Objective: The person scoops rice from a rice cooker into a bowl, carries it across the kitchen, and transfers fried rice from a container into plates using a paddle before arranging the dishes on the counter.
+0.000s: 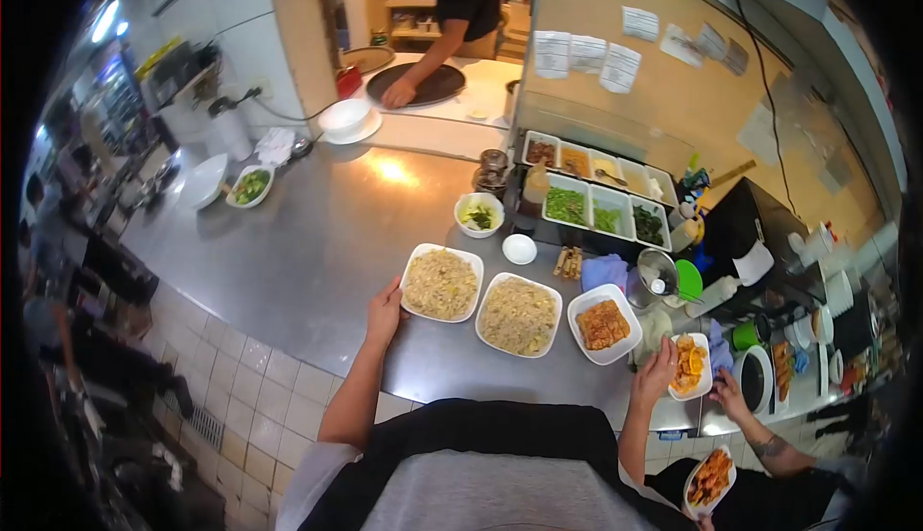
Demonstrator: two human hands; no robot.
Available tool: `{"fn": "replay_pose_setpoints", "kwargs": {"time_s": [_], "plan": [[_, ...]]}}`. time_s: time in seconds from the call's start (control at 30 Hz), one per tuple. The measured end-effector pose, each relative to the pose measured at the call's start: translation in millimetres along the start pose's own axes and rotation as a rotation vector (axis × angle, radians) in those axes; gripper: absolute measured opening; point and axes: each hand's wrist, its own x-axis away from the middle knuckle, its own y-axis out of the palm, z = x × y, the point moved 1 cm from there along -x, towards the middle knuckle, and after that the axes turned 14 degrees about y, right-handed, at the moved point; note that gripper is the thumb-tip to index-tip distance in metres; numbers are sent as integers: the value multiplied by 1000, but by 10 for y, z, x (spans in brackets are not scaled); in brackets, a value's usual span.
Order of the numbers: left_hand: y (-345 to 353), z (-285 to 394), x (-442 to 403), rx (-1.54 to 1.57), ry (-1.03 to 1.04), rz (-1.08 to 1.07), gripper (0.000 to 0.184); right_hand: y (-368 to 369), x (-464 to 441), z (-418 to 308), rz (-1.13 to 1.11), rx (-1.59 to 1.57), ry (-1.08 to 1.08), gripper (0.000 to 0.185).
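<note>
My left hand [385, 314] has its fingers closed at the left rim of a white dish of fried rice [440, 284] on the steel counter. A second dish of fried rice [519, 315] stands just to its right. Further right, a square white dish holds a browned piece of food [604, 325]. My right hand [656, 371] grips the left edge of a white dish of food topped with orange slices [689, 366]; part of the grip is hidden. A co-worker's hand [731, 394] is close to that dish's other side.
The co-worker also has another filled dish [710, 482] low at right. Garnish trays [566, 206], a small white saucer [519, 249], a bowl with greens [479, 214] and a blue cloth [605, 272] sit behind. Beyond the hatch, a person's hand touches a round black tray [437, 86].
</note>
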Motion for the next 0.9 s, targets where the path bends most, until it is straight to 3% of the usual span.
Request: {"fn": "replay_pose_setpoints", "kwargs": {"time_s": [0.27,0.5,0.6,0.8,0.9], "plan": [[47,-75,83,70,112,32,38,119,-9,-166,-76,-83,124,35],[-46,-35,159,144,88,96,38,386,-14,-16,-444,-522,624,49],[-232,38,140,98,94,124,38,532,46,103,-360,-750,609,48],[-730,-123,108,-64,152,289,32,400,151,-119,-450,-1008,818,44],[-808,-260,126,-70,231,398,33,486,138,-86,-457,-934,767,44]]}}
